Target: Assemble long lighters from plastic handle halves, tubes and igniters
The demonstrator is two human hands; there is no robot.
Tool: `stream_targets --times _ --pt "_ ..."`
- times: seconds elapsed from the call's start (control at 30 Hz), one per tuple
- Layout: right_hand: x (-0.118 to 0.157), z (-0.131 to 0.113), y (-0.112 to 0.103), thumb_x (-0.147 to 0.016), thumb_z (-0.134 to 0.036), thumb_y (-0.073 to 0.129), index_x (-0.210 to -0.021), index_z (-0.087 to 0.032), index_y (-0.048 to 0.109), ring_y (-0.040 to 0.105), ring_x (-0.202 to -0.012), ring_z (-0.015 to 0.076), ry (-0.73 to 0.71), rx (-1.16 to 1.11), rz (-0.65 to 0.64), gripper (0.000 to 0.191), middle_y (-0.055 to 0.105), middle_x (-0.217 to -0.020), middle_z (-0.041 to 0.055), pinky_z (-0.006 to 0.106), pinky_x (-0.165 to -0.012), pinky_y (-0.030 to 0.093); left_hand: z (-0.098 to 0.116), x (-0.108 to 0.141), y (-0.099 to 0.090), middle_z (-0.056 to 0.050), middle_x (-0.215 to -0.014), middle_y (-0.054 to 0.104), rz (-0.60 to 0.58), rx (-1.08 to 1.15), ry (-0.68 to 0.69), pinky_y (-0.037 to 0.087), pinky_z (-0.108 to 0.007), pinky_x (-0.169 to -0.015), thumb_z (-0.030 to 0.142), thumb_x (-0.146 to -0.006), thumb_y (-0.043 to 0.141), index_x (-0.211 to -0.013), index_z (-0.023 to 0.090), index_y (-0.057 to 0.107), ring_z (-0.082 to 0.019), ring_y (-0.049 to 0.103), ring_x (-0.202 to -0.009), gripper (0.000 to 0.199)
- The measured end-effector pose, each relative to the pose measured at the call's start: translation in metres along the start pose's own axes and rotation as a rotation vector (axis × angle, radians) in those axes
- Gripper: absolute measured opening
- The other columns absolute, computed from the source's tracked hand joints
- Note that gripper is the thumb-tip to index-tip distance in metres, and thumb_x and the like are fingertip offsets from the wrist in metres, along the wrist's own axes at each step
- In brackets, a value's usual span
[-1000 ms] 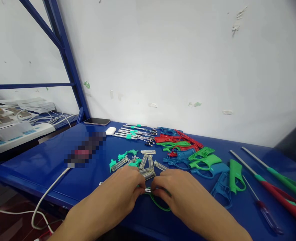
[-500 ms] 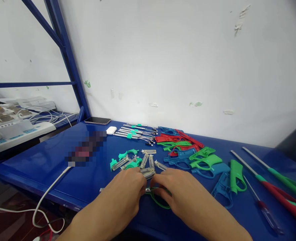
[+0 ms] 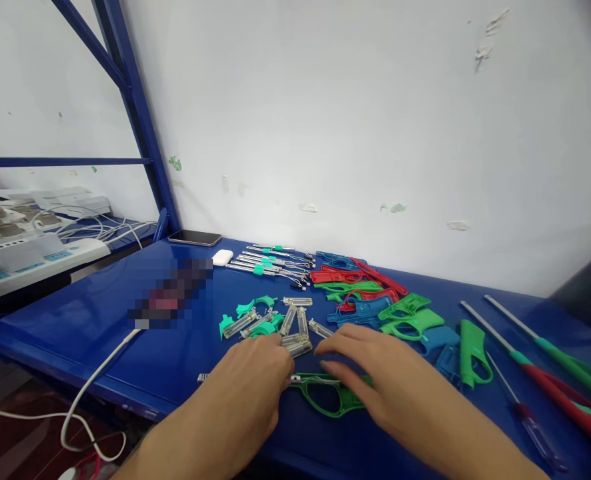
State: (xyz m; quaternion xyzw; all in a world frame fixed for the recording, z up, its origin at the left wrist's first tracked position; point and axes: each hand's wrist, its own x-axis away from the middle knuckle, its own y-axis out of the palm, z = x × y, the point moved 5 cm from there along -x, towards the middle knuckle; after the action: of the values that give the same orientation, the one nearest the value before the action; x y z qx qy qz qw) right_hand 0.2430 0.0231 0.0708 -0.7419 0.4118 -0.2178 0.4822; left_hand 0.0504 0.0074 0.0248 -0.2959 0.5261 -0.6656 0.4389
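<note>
My left hand (image 3: 255, 373) is closed around a metal lighter tube, whose slotted tip (image 3: 203, 378) sticks out to the left. The tube's other end sits at the front of a green lighter handle shell (image 3: 343, 400), its trigger loop toward me. Above this shell's rear is my right hand (image 3: 375, 373), thumb and fingers apart and nothing seen between them; it covers part of the shell. Just beyond my hands lie several clear fuel tanks (image 3: 289, 320) and teal triggers (image 3: 245, 309).
Farther back are several metal tubes with wires (image 3: 265, 267). Red, green and blue handle shells (image 3: 365, 308) spread to the right, beside a screwdriver (image 3: 533, 430) and two long lighters (image 3: 550, 383). A phone (image 3: 195, 238), white case (image 3: 222, 257) and cable (image 3: 95, 373) are left.
My right hand has let go near the tube joint and moved right, with its fingers spreading. More of the green shell shows. My left hand keeps its hold.
</note>
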Motion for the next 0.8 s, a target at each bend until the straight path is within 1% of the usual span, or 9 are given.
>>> stream_targets --times 0.07,0.13,0.2,0.27,0.37,0.43,0.53,0.67,0.8 --pt "0.007 0.015 -0.005 -0.108 -0.027 0.059 -0.126 -0.034 0.074 0.073 -0.115 0.0264 0.048 -0.008 0.009 0.024 0.075 -0.128 0.0021 0.042 -0.103 0.053 0.001 -0.001 -0.001 -0.008 -0.103 0.071 -0.007 -0.002 0.005 0.049 -0.038 -0.083 0.016 -0.104 0.050 -0.101 0.026 0.076 -0.025 0.067 -0.090 0.028" --pt "0.015 0.031 -0.007 -0.103 -0.034 0.068 -0.131 -0.037 0.073 0.072 -0.120 0.0281 0.119 -0.019 -0.010 0.028 0.075 -0.132 0.0013 0.043 -0.105 0.051 0.001 -0.002 -0.001 -0.008 -0.101 0.071 -0.016 -0.005 0.010 0.050 -0.037 -0.084 0.016 -0.104 0.049 -0.098 0.026 0.075 -0.025 0.067 -0.090 0.028" --pt "0.020 0.043 -0.006 -0.099 -0.037 0.074 -0.128 -0.038 0.074 0.072 -0.118 0.0276 0.183 -0.039 -0.064 0.030 0.076 -0.130 -0.0011 0.040 -0.103 0.051 0.003 -0.002 -0.002 -0.007 -0.101 0.071 -0.025 -0.008 0.018 0.050 -0.037 -0.086 0.015 -0.104 0.050 -0.098 0.025 0.075 -0.024 0.067 -0.091 0.028" --pt "0.022 0.048 -0.005 -0.098 -0.035 0.075 -0.122 -0.038 0.075 0.073 -0.111 0.0250 0.215 -0.056 -0.113 0.024 0.078 -0.122 -0.0033 0.036 -0.096 0.052 0.006 -0.001 -0.005 -0.008 -0.104 0.071 -0.026 -0.010 0.025 0.051 -0.037 -0.090 0.015 -0.105 0.050 -0.102 0.025 0.075 -0.025 0.067 -0.095 0.027" --pt "0.018 0.048 -0.005 -0.097 -0.029 0.074 -0.109 -0.035 0.077 0.072 -0.098 0.0217 0.222 -0.062 -0.135 0.014 0.079 -0.108 -0.0044 0.032 -0.084 0.049 0.015 0.001 -0.009 -0.009 -0.115 0.071 -0.013 -0.007 0.032 0.050 -0.040 -0.097 0.016 -0.108 0.049 -0.119 0.026 0.074 -0.027 0.067 -0.107 0.029" --pt "0.014 0.047 -0.004 -0.095 -0.025 0.075 -0.101 -0.032 0.076 0.071 -0.093 0.0205 0.215 -0.064 -0.138 0.010 0.078 -0.100 -0.0046 0.030 -0.080 0.047 0.024 -0.002 -0.010 -0.009 -0.121 0.070 -0.011 0.006 0.053 0.049 -0.042 -0.103 0.018 -0.109 0.049 -0.123 0.026 0.072 -0.027 0.066 -0.115 0.028" --pt "0.011 0.047 -0.002 -0.095 -0.021 0.074 -0.099 -0.031 0.076 0.071 -0.091 0.0189 0.193 -0.072 -0.133 0.011 0.078 -0.098 -0.0054 0.029 -0.079 0.045 0.035 -0.011 -0.008 -0.006 -0.122 0.070 -0.030 0.035 0.091 0.051 -0.042 -0.103 0.021 -0.108 0.055 -0.119 0.028 0.072 -0.027 0.066 -0.118 0.021" --pt "0.009 0.046 -0.001 -0.098 -0.022 0.071 -0.097 -0.032 0.075 0.069 -0.090 0.0171 0.144 -0.076 -0.126 0.011 0.077 -0.097 -0.0064 0.028 -0.079 0.044 0.040 -0.023 -0.003 -0.006 -0.115 0.069 -0.053 0.045 0.091 0.056 -0.044 -0.095 0.022 -0.108 0.058 -0.109 0.025 0.072 -0.028 0.069 -0.109 0.014" --pt "0.006 0.041 -0.003 -0.102 -0.020 0.064 -0.092 -0.030 0.073 0.068 -0.086 0.0150 0.098 -0.075 -0.110 0.018 0.075 -0.093 -0.0071 0.027 -0.079 0.043 0.040 -0.028 -0.001 -0.006 -0.109 0.069 -0.066 0.035 0.091 0.055 -0.039 -0.093 0.021 -0.109 0.056 -0.104 0.023 0.071 -0.025 0.070 -0.104 0.016"
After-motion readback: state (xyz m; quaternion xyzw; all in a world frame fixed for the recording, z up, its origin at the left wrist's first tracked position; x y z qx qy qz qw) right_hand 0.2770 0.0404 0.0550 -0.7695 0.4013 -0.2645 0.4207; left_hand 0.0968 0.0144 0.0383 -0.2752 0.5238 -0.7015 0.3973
